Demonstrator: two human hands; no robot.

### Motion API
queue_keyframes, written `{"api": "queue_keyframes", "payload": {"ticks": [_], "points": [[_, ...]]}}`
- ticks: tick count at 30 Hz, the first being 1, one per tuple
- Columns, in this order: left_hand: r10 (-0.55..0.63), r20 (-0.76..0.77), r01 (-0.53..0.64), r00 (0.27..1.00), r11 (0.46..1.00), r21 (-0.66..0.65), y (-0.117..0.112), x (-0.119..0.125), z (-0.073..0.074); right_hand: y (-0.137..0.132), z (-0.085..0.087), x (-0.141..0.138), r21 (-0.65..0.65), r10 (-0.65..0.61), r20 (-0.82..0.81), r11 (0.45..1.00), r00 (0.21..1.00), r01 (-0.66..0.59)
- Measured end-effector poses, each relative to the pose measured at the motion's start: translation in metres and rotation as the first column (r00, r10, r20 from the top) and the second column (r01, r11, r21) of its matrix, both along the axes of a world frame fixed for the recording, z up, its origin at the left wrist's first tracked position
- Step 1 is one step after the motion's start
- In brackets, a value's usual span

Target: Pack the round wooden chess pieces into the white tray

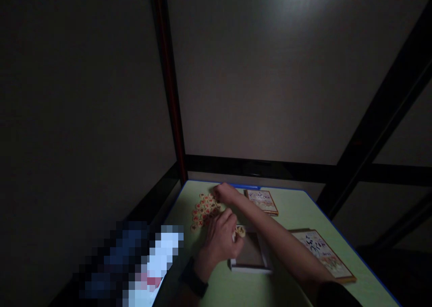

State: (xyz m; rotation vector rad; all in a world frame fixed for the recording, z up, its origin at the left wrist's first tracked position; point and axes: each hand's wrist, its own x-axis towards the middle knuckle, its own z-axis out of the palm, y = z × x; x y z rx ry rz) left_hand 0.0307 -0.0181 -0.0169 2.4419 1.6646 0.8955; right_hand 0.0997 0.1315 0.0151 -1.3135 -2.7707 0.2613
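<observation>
Left hand (221, 237), dark wristband (195, 278) fitted: fingers and thumb clamped on pale round pieces (240, 231) at the far left corner of a shallow, pale-rimmed rectangular box (251, 269). Right hand (226, 193): fingers curled beside a cluster of flat discs (200, 211) with red or dark markings; cannot tell whether it grips any. Table (290, 206): pale green, blue-edged.

Unreadable characters on discs (207, 206) and covers (323, 254)

Dim grey walls (249, 82) with black trim (236, 166), pale glow (303, 1) high up, blue-edged green table (293, 208) below
</observation>
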Motion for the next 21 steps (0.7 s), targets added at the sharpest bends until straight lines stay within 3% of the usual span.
{"api": "queue_keyframes", "payload": {"ticks": [4,9,16,21], "points": [[-0.092,-0.038,0.091,0.995,0.996,-0.019,0.000,0.003,-0.007,0.010,-0.008,-0.019,0.000,-0.015,0.105,1.000,0.994,0.015],[-0.146,-0.056,0.143,0.988,0.988,-0.056,0.000,0.006,-0.011,0.015,-0.011,-0.023,0.001,0.005,0.136,1.000,0.991,-0.005],[-0.168,-0.076,0.162,0.983,0.983,-0.086,-0.005,0.009,-0.005,0.017,-0.002,-0.009,0.027,0.057,0.036,0.998,0.998,-0.058],[-0.177,-0.091,0.169,0.980,0.982,-0.084,-0.005,0.008,-0.004,0.002,0.002,0.010,0.009,0.154,-0.022,0.988,0.988,-0.154]]}}
